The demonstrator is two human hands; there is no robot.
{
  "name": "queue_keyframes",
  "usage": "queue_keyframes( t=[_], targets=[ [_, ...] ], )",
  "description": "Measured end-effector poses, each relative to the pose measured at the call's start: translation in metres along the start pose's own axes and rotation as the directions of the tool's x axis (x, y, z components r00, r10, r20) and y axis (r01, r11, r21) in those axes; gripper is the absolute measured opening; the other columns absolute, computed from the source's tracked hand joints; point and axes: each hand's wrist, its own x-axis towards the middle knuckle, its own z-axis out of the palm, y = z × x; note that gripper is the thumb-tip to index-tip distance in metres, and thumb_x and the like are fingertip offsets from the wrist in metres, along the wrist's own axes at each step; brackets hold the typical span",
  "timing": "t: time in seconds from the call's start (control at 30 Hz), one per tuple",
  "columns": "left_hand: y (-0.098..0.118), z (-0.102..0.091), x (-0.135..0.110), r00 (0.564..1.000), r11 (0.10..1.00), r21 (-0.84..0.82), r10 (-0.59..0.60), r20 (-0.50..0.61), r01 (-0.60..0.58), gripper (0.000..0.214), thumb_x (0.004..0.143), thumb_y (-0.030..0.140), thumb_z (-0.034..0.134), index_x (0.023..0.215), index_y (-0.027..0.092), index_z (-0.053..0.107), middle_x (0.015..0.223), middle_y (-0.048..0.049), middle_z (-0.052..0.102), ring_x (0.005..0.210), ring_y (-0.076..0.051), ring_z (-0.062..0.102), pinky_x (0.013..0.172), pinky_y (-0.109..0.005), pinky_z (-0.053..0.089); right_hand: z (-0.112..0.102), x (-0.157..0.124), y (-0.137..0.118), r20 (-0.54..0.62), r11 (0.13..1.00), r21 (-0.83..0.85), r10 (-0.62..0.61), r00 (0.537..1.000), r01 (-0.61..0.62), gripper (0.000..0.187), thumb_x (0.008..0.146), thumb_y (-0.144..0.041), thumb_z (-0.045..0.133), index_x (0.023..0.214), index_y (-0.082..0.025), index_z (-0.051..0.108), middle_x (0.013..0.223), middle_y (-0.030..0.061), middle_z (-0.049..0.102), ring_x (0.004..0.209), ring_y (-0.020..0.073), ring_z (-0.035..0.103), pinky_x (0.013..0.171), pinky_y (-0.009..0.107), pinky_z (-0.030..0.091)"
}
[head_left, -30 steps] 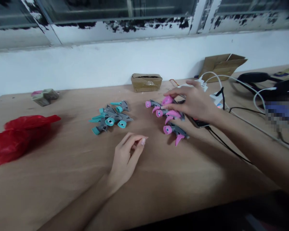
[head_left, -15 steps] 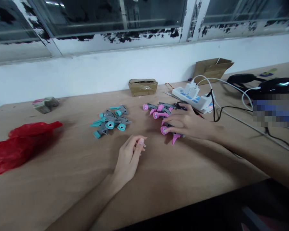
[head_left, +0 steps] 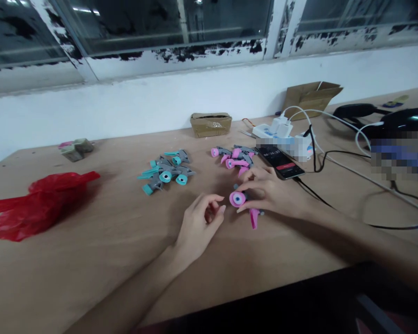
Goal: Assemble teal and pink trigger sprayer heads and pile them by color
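My right hand (head_left: 270, 192) grips a pink-and-grey plastic piece (head_left: 237, 199) with thumb and fingers. Its round pink end, with a white and blue centre, faces me, and a pink lever-like part points down. Just left of it, my left hand (head_left: 200, 222) is half curled, with thumb and forefinger apart and nothing between them. Behind my right hand lies a small pile of similar pink-and-grey pieces (head_left: 235, 162). Further left is a pile of several teal-and-grey pieces (head_left: 165, 176), untouched by either hand.
A phone (head_left: 282, 162) and a white power strip (head_left: 263, 131) with chargers and cables lie on the right. Cardboard boxes (head_left: 211, 125) stand along the wall. At the left are a red plastic bag (head_left: 45, 204) and small greyish blocks (head_left: 76, 149).
My right hand has drawn the pink-and-grey piece nearer, away from the pink pile, uncovering the phone. My left hand has moved slightly right, its thumb and forefinger now more apart.
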Motion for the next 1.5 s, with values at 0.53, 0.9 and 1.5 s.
queue_keyframes(
  t=[0.53, 0.9, 1.5],
  targets=[
    [-0.016, -0.007, 0.015, 0.918, 0.890, -0.364, -0.128, 0.374, 0.273, 0.026, 0.075, 0.023, 0.065, 0.101, 0.018, 0.061, 0.089, -0.0015, 0.063, 0.076, -0.012, 0.057, 0.067, -0.024, 0.046, 0.032, 0.005, -0.020, -0.170, 0.959, 0.206, -0.162, 0.972, 0.196, 0.027, 0.069, -0.042, 0.071, 0.085, -0.021, 0.063, 0.095, 0.0026, 0.068, 0.090, 0.0174, 0.061, 0.095, 0.043, 0.030],
    [0.000, -0.005, 0.010, 0.925, 0.950, -0.208, -0.151, 0.349, 0.233, 0.027, 0.073, 0.019, 0.060, 0.100, 0.021, 0.058, 0.086, 0.0008, 0.065, 0.068, -0.012, 0.057, 0.059, -0.022, 0.045, 0.029, -0.003, -0.028, -0.132, 0.964, 0.239, -0.084, 0.988, 0.114, 0.014, 0.076, -0.032, 0.065, 0.084, -0.021, 0.063, 0.090, 0.0026, 0.068, 0.083, 0.0160, 0.062, 0.078, 0.035, 0.038],
    [0.010, 0.000, 0.006, 0.932, 0.938, -0.151, -0.270, 0.241, 0.311, 0.018, 0.075, 0.016, 0.058, 0.092, 0.020, 0.053, 0.076, 0.0029, 0.063, 0.063, -0.010, 0.057, 0.056, -0.020, 0.044, 0.031, -0.006, -0.033, -0.198, 0.997, 0.055, -0.043, 0.979, 0.055, 0.011, 0.075, -0.029, 0.063, 0.078, -0.019, 0.061, 0.083, 0.0007, 0.067, 0.079, 0.0173, 0.059, 0.079, 0.038, 0.033]
  ],
)
